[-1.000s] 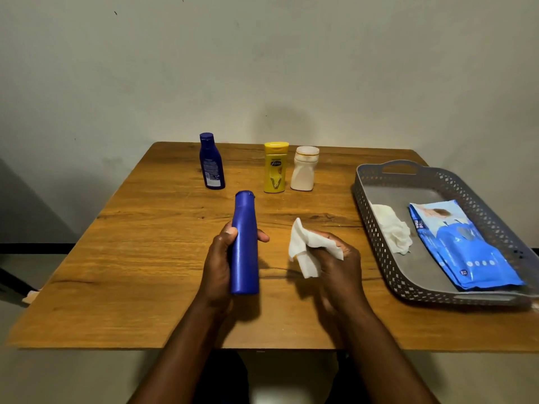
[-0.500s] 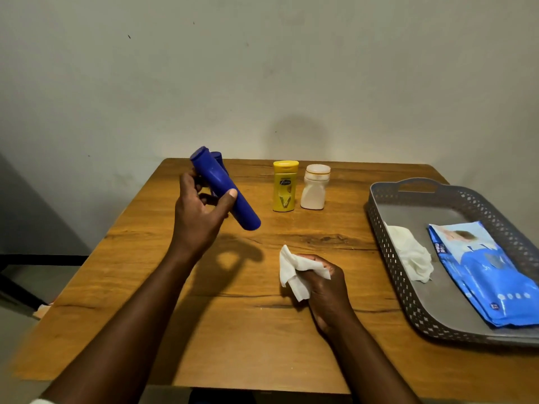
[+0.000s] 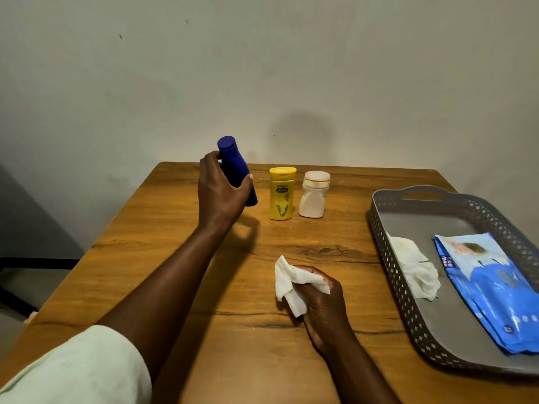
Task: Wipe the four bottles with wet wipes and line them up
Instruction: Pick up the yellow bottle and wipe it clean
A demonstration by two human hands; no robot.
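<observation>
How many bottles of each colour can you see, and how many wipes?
Blue bottles: 1 in plain view, held in the left hand; a second is hidden behind that hand.
Yellow bottles: 1
White bottles: 1
Loose wipes: 2
Wipe packs: 1
Total: 6

Three bottles in my view, one of them lifted, plus the wipe.

I see the tall blue bottle (image 3: 236,170) gripped off the wooden table, cap up, tilted left, near the far edge. Just right of it the yellow bottle (image 3: 281,193) and the white bottle (image 3: 314,194) stand upright, side by side. A fourth bottle I cannot make out. The crumpled white wet wipe (image 3: 293,282) is bunched nearer me.
</observation>
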